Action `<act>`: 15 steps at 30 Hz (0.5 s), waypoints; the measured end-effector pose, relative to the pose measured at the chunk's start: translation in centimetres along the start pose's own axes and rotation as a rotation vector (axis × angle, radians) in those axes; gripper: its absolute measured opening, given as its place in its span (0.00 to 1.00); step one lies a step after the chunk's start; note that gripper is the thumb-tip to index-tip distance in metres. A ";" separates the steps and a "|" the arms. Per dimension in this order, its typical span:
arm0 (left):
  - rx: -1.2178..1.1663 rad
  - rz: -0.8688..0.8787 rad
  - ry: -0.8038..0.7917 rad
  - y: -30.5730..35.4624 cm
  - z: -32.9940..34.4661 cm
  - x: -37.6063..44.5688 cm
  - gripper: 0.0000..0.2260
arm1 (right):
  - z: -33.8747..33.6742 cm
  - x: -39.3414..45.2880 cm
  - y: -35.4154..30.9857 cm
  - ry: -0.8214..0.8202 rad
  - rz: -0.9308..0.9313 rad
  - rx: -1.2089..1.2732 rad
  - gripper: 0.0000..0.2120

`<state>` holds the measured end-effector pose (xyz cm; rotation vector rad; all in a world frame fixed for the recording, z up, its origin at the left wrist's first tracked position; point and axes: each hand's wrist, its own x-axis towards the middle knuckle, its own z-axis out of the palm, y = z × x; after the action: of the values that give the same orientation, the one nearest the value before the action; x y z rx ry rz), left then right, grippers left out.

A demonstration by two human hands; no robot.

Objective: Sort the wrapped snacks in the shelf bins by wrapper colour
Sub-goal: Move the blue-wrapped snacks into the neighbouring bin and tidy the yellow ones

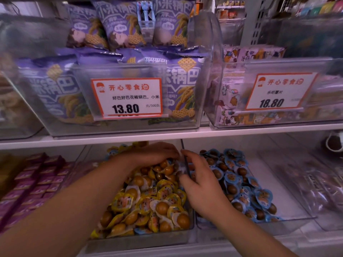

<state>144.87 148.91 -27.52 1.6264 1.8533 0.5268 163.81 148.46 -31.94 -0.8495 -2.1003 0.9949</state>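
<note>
Two clear bins sit side by side on the lower shelf. The left bin is heaped with yellow-wrapped round snacks, with a blue-wrapped one at its front. The right bin holds blue-wrapped round snacks. My left hand lies palm down deep in the back of the yellow heap, fingers curled into the snacks; whether it holds one is hidden. My right hand hovers over the divider between the bins, with its thumb and fingers pinching a pale wrapped snack.
The shelf above carries a clear bin of purple snack bags with a 13.80 price tag, and another bin with an 18.80 tag. Purple boxes fill the lower left. Clear-wrapped packs lie at lower right.
</note>
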 end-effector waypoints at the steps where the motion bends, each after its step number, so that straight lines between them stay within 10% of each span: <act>1: -0.017 0.018 -0.023 0.1 -0.1 -0.8 0.08 | 0.0 0.0 0.1 0.001 0.002 -0.008 0.25; 7: 0.214 0.118 -0.187 0.3 -0.5 -4.5 0.14 | 0.0 0.0 0.2 -0.008 0.024 -0.023 0.28; 15: 0.098 0.163 0.159 -2.4 0.2 -5.4 0.03 | 0.0 0.1 0.5 -0.009 0.032 0.046 0.23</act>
<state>143.52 143.18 -28.25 1.8601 1.8954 0.6607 163.92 148.76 -32.33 -0.8596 -2.0691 1.0609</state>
